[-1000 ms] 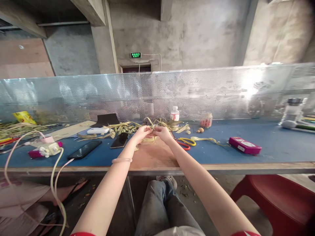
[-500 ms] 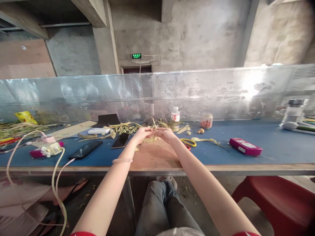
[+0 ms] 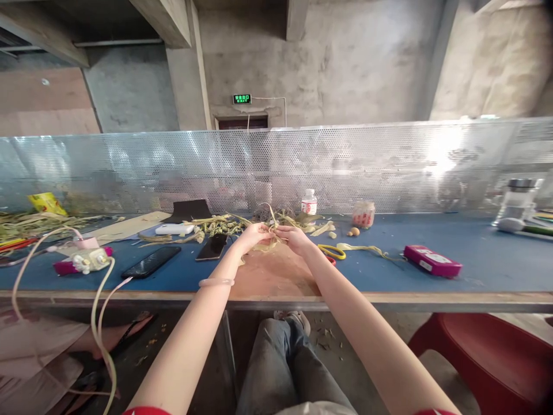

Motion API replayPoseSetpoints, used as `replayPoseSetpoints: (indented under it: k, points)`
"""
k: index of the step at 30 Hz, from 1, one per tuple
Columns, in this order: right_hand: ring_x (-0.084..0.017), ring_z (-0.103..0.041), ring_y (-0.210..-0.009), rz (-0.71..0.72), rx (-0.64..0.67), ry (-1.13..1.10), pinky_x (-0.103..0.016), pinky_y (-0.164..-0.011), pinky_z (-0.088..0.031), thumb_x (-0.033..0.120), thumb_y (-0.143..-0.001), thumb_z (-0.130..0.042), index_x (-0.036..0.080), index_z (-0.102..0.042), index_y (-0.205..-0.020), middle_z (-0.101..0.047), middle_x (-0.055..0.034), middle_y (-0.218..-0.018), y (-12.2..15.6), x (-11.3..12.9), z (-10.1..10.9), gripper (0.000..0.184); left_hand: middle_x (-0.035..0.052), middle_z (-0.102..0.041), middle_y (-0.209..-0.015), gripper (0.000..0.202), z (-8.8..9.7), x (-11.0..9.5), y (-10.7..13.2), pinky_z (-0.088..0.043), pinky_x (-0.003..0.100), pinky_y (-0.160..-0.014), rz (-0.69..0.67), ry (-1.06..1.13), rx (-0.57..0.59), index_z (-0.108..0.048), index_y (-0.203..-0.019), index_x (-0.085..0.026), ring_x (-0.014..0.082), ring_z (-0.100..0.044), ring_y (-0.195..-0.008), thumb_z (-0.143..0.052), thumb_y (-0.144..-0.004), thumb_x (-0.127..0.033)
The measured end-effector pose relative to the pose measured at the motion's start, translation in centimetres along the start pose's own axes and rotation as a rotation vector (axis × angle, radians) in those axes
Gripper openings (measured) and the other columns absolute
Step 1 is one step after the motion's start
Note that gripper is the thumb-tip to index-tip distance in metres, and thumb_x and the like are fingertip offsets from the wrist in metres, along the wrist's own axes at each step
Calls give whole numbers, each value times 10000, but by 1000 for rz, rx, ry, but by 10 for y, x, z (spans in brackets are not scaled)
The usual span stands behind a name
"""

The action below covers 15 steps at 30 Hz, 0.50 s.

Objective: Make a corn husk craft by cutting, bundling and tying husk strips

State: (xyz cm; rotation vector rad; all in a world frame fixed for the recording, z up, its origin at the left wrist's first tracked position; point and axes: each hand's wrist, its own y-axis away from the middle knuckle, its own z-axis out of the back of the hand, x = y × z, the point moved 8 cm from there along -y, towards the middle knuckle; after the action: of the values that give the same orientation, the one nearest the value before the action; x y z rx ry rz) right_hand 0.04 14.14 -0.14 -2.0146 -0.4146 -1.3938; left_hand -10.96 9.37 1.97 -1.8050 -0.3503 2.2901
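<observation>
My left hand (image 3: 256,235) and my right hand (image 3: 294,237) meet over a brown board (image 3: 276,271) at the table's front. Both are closed, fingertips pinching a pale dried plant strip (image 3: 272,214) whose thin end sticks up between them. More of the strip hangs below the fingers, partly hidden. Behind and left of my hands lies a heap of dried strips (image 3: 220,223). Scissors with yellow and red handles (image 3: 332,251) rest just right of my right wrist, partly behind it. A pale strip (image 3: 363,248) stretches from them to the right.
Left on the blue table (image 3: 488,248) are a black phone (image 3: 150,263), a dark flat device (image 3: 211,246) and a power strip (image 3: 88,260) with cables. A white bottle (image 3: 309,203), a jar (image 3: 363,214) and a magenta box (image 3: 432,261) stand rightward. A perforated metal screen (image 3: 389,167) runs behind.
My hands stay together over the board with small finger movements. The strip's upright end now stands a little higher and more bent. The whole view has shifted slightly.
</observation>
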Motion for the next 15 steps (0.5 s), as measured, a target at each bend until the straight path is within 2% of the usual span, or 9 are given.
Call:
replayPoseSetpoints:
  k: [7, 11, 15]
  points:
    - [-160, -643, -806, 15, -23, 61, -268, -718, -489, 225, -616, -739, 189, -713, -838, -716, -45, -881, 2, 4, 1, 226, 30, -677, -666, 398, 6, -3, -2, -488, 282, -635, -70, -100, -78, -535, -788, -149, 151, -637, -614, -813, -558, -315]
    - [-153, -635, -790, 51, -32, 132, -255, -685, -481, 250, -602, -740, 192, -705, -887, -710, -40, -887, 2, 6, 1, 293, 11, -663, -617, 357, 7, -7, -2, -474, 261, -611, -109, -142, -108, -559, -752, -149, 139, -615, -581, -808, -554, -311]
    - [-150, -635, -775, 110, -26, 231, -268, -693, -490, 264, -647, -701, 180, -685, -952, -701, -49, -895, 1, 9, -3, 317, 23, -675, -628, 303, 6, -11, -1, -475, 264, -617, -109, -141, -109, -625, -757, -138, 142, -605, -581, -795, -565, -299]
